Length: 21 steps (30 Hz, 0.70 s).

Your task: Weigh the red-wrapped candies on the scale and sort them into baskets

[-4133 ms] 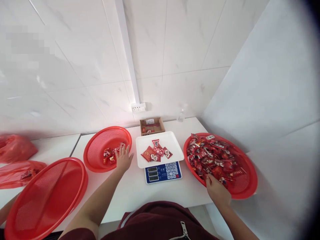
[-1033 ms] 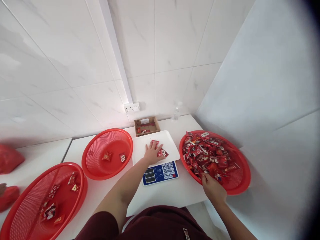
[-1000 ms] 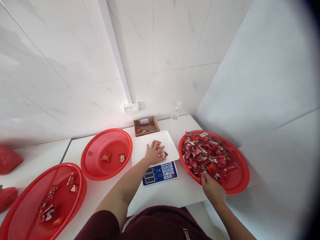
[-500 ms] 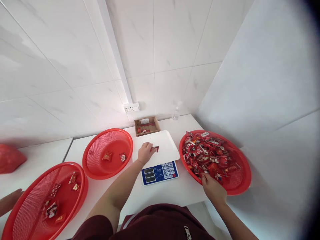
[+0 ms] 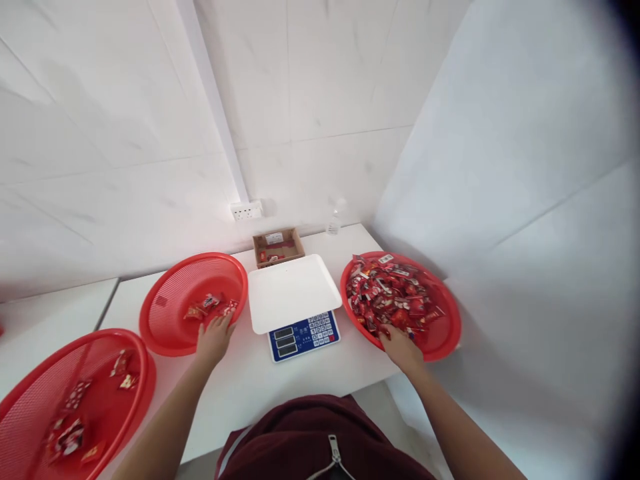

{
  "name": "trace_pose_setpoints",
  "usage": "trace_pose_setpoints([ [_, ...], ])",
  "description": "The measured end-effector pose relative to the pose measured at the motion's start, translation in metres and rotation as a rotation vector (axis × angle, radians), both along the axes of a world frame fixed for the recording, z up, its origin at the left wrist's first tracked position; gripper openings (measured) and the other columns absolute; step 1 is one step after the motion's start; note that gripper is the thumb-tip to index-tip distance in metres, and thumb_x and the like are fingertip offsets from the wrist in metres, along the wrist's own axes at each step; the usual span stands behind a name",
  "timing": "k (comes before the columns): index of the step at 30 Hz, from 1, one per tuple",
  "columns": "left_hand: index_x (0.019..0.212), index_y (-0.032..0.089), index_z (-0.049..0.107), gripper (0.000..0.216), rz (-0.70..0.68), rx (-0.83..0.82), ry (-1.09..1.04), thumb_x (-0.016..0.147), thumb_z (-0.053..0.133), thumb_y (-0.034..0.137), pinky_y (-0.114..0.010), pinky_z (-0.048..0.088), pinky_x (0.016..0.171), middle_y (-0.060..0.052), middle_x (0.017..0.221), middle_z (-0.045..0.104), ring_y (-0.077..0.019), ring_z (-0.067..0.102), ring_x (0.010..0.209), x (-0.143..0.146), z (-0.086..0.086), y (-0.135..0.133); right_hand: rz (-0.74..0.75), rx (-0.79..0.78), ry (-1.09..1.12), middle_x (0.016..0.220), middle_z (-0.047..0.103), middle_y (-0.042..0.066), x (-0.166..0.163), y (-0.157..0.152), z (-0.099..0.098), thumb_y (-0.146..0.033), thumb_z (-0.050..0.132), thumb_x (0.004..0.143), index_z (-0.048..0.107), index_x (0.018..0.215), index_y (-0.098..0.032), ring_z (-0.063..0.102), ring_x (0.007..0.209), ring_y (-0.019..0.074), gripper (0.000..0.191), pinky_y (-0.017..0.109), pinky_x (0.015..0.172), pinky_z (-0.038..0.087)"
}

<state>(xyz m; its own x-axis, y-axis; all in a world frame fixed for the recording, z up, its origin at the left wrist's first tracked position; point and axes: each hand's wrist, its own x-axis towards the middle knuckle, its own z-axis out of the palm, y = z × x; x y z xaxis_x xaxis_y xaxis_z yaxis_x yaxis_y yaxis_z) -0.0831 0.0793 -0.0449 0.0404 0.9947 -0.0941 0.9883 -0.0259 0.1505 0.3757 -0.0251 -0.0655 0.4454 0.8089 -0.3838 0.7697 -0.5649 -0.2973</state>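
My left hand [image 5: 214, 335] rests at the near rim of the middle red basket [image 5: 165, 293], fingers apart, just short of a few red candy packets [image 5: 207, 307] lying inside. My right hand [image 5: 399, 347] reaches into the near edge of the right red basket [image 5: 443, 333], which is heaped with red wrapped candies [image 5: 387, 293]; its fingertips are buried among them, so what they grip is hidden. Between the baskets stands a blue scale [image 5: 304, 333] whose white tray [image 5: 293, 291] is bare.
A third red basket [image 5: 30, 373] with several packets sits at the near left on a second white table. A small cardboard box [image 5: 277, 247], a wall socket [image 5: 247, 210] and a clear bottle [image 5: 334, 223] stand at the back by the tiled wall. White panel on the right.
My left hand closed on the last packets on the scale tray, carried them left and let them go in the middle basket. The tray now holds nothing. My right hand stayed in the right basket.
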Motion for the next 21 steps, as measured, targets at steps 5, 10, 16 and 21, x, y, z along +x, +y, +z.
trace_pose_setpoints([
  [5, 0.129, 0.015, 0.048, 0.048, 0.072, 0.120, -0.001, 0.089, 0.030, 0.035, -0.056, 0.030, 0.102, -0.018, 0.129, 0.053, -0.0331, 0.041, 0.126, -0.017, 0.000, -0.005, 0.014, 0.128, -0.001, 0.136, 0.043, 0.015, 0.020, 0.029, -0.006, -0.035, 0.049, 0.083, 0.043, 0.132, -0.014, 0.043, 0.124, 0.0239, 0.054, 0.033, 0.101, 0.033],
  [10, 0.127, 0.013, 0.047, 0.049, -0.075, 0.288, -0.103, 0.088, 0.035, 0.039, -0.054, 0.029, 0.105, -0.019, 0.135, 0.046, -0.0335, 0.030, 0.133, 0.020, 0.001, -0.022, 0.097, 0.068, 0.072, 0.152, 0.012, 0.014, 0.010, 0.069, -0.009, -0.049, 0.052, 0.081, 0.032, 0.140, -0.022, 0.013, 0.138, 0.0300, 0.068, 0.043, 0.107, 0.022],
  [16, 0.120, 0.021, 0.053, 0.039, -0.298, 0.288, -0.230, 0.087, 0.042, 0.039, -0.050, 0.032, 0.106, -0.012, 0.134, 0.049, -0.0300, 0.033, 0.133, 0.073, -0.006, -0.046, 0.250, -0.030, -0.073, 0.152, 0.011, 0.007, 0.006, 0.059, -0.019, -0.035, 0.056, 0.079, 0.041, 0.132, -0.029, 0.008, 0.137, 0.0336, 0.056, 0.055, 0.100, 0.027],
  [21, 0.117, 0.023, 0.055, 0.035, -0.350, 0.251, -0.297, 0.086, 0.045, 0.035, -0.051, 0.036, 0.104, -0.011, 0.132, 0.051, -0.0301, 0.035, 0.132, 0.085, -0.015, -0.060, 0.191, 0.073, -0.127, 0.126, 0.050, 0.013, 0.052, 0.045, -0.011, -0.011, 0.040, 0.082, 0.052, 0.122, -0.020, 0.050, 0.112, 0.0247, 0.043, 0.033, 0.089, 0.041],
])
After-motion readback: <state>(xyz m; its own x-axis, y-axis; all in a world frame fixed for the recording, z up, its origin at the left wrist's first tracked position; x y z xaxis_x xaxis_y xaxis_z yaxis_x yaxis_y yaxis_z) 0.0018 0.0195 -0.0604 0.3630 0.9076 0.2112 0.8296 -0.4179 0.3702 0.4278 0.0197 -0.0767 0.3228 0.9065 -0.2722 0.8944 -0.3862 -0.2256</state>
